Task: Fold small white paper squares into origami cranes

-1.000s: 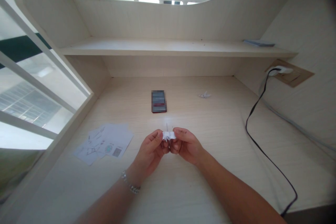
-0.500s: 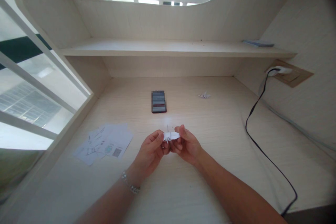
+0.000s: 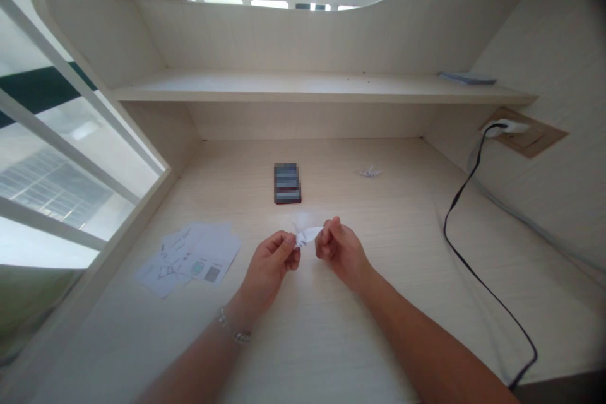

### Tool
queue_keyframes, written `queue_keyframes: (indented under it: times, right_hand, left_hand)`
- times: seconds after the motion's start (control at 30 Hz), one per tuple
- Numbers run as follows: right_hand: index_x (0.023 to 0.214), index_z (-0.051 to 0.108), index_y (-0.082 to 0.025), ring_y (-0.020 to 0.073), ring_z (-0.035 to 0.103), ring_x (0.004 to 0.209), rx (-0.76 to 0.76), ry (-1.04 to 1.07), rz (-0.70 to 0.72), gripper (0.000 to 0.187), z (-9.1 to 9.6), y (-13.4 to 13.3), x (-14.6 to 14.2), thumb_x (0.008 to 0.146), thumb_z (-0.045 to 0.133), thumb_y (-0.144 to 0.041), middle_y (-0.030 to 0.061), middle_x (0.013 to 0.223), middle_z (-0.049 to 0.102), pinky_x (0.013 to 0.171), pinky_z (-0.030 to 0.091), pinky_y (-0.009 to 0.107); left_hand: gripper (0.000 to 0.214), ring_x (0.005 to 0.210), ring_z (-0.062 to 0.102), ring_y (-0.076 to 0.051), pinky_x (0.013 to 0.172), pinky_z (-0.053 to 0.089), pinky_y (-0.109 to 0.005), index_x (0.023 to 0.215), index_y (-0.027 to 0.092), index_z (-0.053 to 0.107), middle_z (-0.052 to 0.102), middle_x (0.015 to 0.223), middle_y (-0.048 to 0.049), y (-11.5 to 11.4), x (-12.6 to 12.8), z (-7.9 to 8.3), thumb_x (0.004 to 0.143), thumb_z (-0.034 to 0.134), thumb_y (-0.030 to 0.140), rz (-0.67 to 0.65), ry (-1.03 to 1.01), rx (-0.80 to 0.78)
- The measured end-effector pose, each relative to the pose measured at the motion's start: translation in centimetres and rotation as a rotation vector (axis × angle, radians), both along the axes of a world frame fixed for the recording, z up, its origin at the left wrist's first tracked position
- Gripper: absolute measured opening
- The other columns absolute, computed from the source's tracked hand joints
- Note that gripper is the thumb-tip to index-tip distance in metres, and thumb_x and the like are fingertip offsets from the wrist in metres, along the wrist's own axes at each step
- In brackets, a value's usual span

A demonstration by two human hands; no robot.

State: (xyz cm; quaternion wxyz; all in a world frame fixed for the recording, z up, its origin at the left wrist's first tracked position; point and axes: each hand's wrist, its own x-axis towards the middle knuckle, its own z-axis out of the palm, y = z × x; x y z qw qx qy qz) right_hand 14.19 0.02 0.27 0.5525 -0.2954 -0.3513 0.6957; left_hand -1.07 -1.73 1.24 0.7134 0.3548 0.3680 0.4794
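Observation:
A small folded piece of white paper (image 3: pixel 307 237) spans the gap between my hands above the desk. My left hand (image 3: pixel 272 259) pinches its left end between thumb and fingers, and a bracelet (image 3: pixel 233 328) circles that wrist. At the paper's right tip, my right hand (image 3: pixel 343 249) is closed with its fingers curled in and the thumb raised; its fingers cover the very end. A thin point of the paper sticks up near the left thumb, somewhat blurred.
Loose printed sheets (image 3: pixel 194 255) overlap on the desk (image 3: pixel 293 341) at left. Beyond my hands lie a phone (image 3: pixel 287 183) and a small folded paper piece (image 3: pixel 369 172). A black cable (image 3: pixel 466 259) runs down the right side from a wall socket (image 3: pixel 525 132). A shelf (image 3: pixel 307 85) crosses the back.
My hands have moved slightly apart. The right hand has curled its fingers and tilted the paper's right end upward, showing more of its length.

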Motion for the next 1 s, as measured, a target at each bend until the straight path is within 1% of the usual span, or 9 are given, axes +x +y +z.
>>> queue_keyframes:
  times: [0.1, 0.17, 0.27, 0.37, 0.47, 0.6, 0.8, 0.9, 1.0]
  right_hand:
    - [0.062, 0.053, -0.016, 0.0077, 0.040, 0.044, 0.064, -0.180, 0.028, 0.030, -0.4, -0.3, -0.5, 0.075, 0.062, -0.041, -0.0031, 0.049, 0.049, 0.044, 0.027, 0.022]
    - [0.062, 0.053, -0.015, 0.0075, 0.040, 0.044, 0.062, -0.211, 0.046, 0.026, -0.4, -0.6, -0.9, 0.075, 0.063, -0.035, -0.0032, 0.050, 0.049, 0.044, 0.028, 0.022]
    - [0.063, 0.053, -0.016, 0.0075, 0.041, 0.042, -0.029, -0.104, 0.055, 0.023, -0.1, -0.9, -1.3, 0.077, 0.061, -0.031, -0.0032, 0.050, 0.050, 0.042, 0.028, 0.021]
    - [0.064, 0.052, -0.016, 0.0070, 0.041, 0.042, -0.136, 0.028, 0.051, 0.020, 0.2, -0.9, -1.4, 0.075, 0.063, -0.028, -0.0034, 0.051, 0.049, 0.040, 0.027, 0.020]
    - [0.062, 0.051, -0.015, 0.0066, 0.040, 0.043, -0.186, 0.099, 0.047, 0.022, 0.4, -0.8, -1.4, 0.074, 0.064, -0.027, -0.0031, 0.050, 0.049, 0.040, 0.026, 0.018]
    - [0.061, 0.050, -0.015, 0.0065, 0.039, 0.042, -0.222, 0.150, 0.072, 0.023, 0.4, -0.9, -1.6, 0.074, 0.064, -0.027, -0.0034, 0.047, 0.047, 0.040, 0.025, 0.018]
    - [0.059, 0.048, -0.016, 0.0070, 0.038, 0.042, -0.237, 0.201, 0.089, 0.024, 0.5, -0.8, -1.4, 0.075, 0.062, -0.028, -0.0037, 0.047, 0.046, 0.041, 0.025, 0.019]
    - [0.059, 0.046, -0.017, 0.0070, 0.037, 0.043, -0.243, 0.232, 0.026, 0.025, 0.6, -0.3, -0.7, 0.073, 0.063, -0.029, -0.0048, 0.047, 0.044, 0.040, 0.025, 0.018]
    - [0.060, 0.047, -0.017, 0.0065, 0.037, 0.045, -0.218, 0.189, -0.050, 0.025, 0.6, 0.1, -0.2, 0.071, 0.066, -0.028, -0.0049, 0.051, 0.043, 0.040, 0.023, 0.018]
  left_hand:
    - [0.022, 0.055, 0.044, -0.007, 0.054, 0.033, -0.022, 0.070, 0.014, 0.054, 0.052, 0.061, 0.0007, 0.0, 0.1, -0.3, 0.082, 0.054, 0.033, -0.005, 0.118, 0.059]
    - [0.023, 0.055, 0.044, -0.007, 0.055, 0.033, -0.022, 0.069, 0.014, 0.054, 0.053, 0.061, 0.0004, -0.1, 0.1, -0.5, 0.081, 0.055, 0.033, -0.010, 0.169, 0.089]
    - [0.024, 0.055, 0.045, -0.008, 0.055, 0.033, -0.023, 0.067, 0.014, 0.054, 0.053, 0.061, 0.0005, -0.1, 0.1, -0.6, 0.081, 0.055, 0.033, -0.016, 0.167, 0.090]
    - [0.023, 0.055, 0.045, -0.008, 0.055, 0.033, -0.023, 0.067, 0.014, 0.054, 0.052, 0.060, 0.0009, -0.1, 0.1, -0.5, 0.081, 0.055, 0.032, -0.012, 0.096, 0.052]
    - [0.021, 0.056, 0.045, -0.008, 0.056, 0.033, -0.023, 0.067, 0.014, 0.052, 0.052, 0.060, 0.0012, -0.1, 0.2, -0.4, 0.081, 0.056, 0.030, -0.005, 0.011, 0.030]
    - [0.023, 0.054, 0.044, -0.008, 0.056, 0.032, -0.024, 0.065, 0.015, 0.049, 0.050, 0.057, 0.0025, -0.2, 0.3, -0.3, 0.083, 0.053, 0.029, -0.019, -0.071, 0.054]
    - [0.029, 0.054, 0.044, -0.009, 0.055, 0.033, -0.025, 0.061, 0.016, 0.044, 0.044, 0.055, 0.0032, -0.4, 0.3, 0.0, 0.085, 0.050, 0.031, -0.032, -0.145, 0.091]
    - [0.031, 0.055, 0.045, -0.009, 0.055, 0.034, -0.025, 0.059, 0.016, 0.042, 0.044, 0.058, 0.0029, -0.3, 0.0, 0.4, 0.084, 0.051, 0.033, 0.000, -0.151, 0.110]
    - [0.031, 0.053, 0.044, -0.009, 0.052, 0.033, -0.024, 0.061, 0.016, 0.043, 0.045, 0.059, 0.0031, 0.0, -0.2, 0.5, 0.081, 0.053, 0.037, 0.056, -0.094, 0.108]
